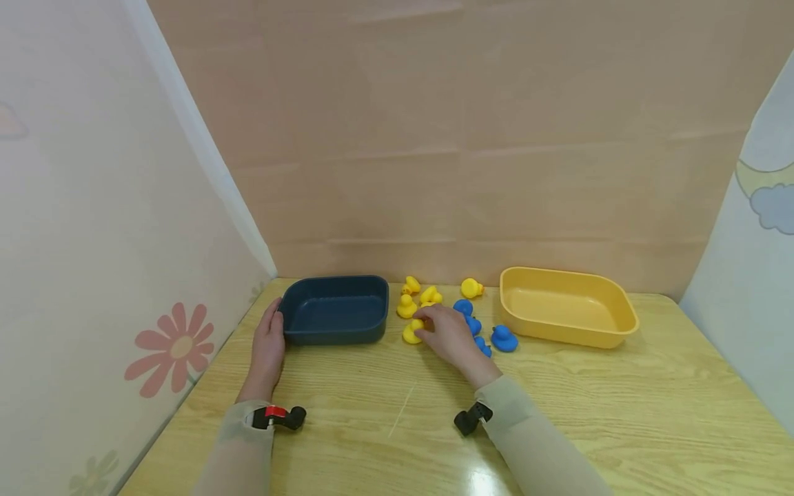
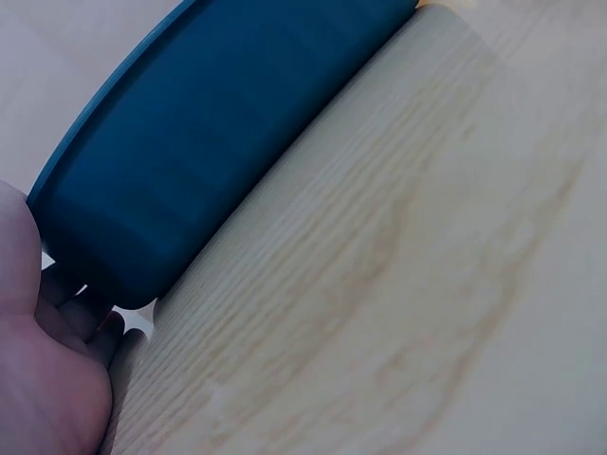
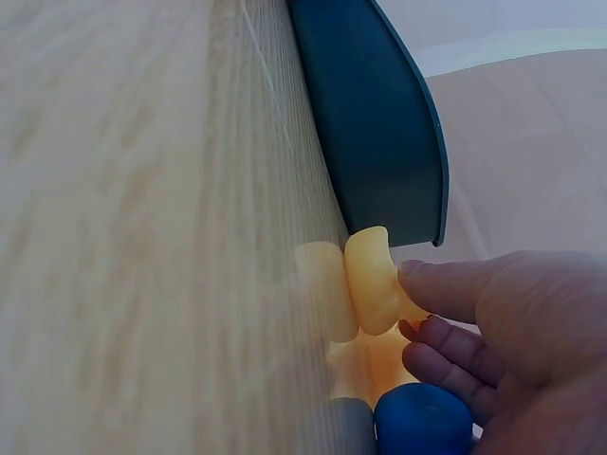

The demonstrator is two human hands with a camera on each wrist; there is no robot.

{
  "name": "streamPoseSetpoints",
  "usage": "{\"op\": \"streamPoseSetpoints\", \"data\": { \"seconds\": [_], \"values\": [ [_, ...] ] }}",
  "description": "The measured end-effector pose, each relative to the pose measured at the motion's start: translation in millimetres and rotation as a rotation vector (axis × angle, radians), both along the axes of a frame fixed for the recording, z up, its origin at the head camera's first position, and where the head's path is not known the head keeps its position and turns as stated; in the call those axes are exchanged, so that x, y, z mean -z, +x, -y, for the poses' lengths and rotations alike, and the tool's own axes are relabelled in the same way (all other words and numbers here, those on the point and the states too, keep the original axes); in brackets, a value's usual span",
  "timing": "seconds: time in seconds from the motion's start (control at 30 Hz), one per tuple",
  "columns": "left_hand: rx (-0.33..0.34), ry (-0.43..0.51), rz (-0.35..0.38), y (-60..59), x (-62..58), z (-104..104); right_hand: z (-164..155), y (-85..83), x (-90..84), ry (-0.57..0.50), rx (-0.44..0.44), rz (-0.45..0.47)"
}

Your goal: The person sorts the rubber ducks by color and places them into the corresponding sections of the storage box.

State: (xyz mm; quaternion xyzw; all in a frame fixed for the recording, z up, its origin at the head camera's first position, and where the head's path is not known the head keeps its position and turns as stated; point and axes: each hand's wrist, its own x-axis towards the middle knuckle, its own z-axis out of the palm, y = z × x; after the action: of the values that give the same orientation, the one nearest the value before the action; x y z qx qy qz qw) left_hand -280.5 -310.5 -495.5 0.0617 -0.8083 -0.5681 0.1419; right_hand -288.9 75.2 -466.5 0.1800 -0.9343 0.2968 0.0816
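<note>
My right hand (image 1: 449, 333) pinches a yellow rubber duck (image 1: 411, 333) between thumb and fingers. In the right wrist view that duck (image 3: 372, 282) sits low over the wood, the thumb on its head. My left hand (image 1: 269, 344) lies along the left end of a dark blue tray (image 1: 335, 339), its fingers extended against the outer wall. More yellow ducks (image 1: 406, 307) stand just beyond my right hand, beside the tray. Blue ducks (image 1: 504, 339) are grouped to its right, some partly hidden behind the hand.
A yellow tray (image 1: 567, 332) stands at the right, past the blue ducks. One yellow duck (image 1: 469, 288) lies apart near the back edge. Brown paper (image 1: 465, 138) hangs behind the wooden table (image 1: 372, 413), and a flower-printed sheet (image 1: 124, 207) borders the left side.
</note>
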Motion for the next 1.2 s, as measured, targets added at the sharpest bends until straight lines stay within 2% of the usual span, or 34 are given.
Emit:
{"op": "streamPoseSetpoints", "data": {
  "seconds": [0.17,0.33,0.63,0.77,1.03,1.2],
  "values": [
    [0.009,-0.004,0.007,0.9,1.4,2.5,2.4,-0.1,0.6,0.001,0.008,-0.01],
    [0.004,-0.002,0.012,1.9,0.8,2.7,4.1,1.3,-1.1,-0.041,0.028,0.001],
    [-0.002,0.008,0.009,0.6,3.0,3.8,5.5,3.6,-5.7,-0.154,0.054,0.046],
    [-0.008,0.008,0.004,0.7,2.8,4.3,3.6,1.0,-8.8,-0.24,0.053,0.068],
    [-0.001,0.036,0.005,1.4,-0.3,1.3,-4.9,1.1,-33.2,-0.465,0.088,0.1],
    [0.006,0.034,0.002,1.1,-1.3,-1.2,-3.5,1.2,-42.1,-0.49,0.094,0.097]
  ]
}}
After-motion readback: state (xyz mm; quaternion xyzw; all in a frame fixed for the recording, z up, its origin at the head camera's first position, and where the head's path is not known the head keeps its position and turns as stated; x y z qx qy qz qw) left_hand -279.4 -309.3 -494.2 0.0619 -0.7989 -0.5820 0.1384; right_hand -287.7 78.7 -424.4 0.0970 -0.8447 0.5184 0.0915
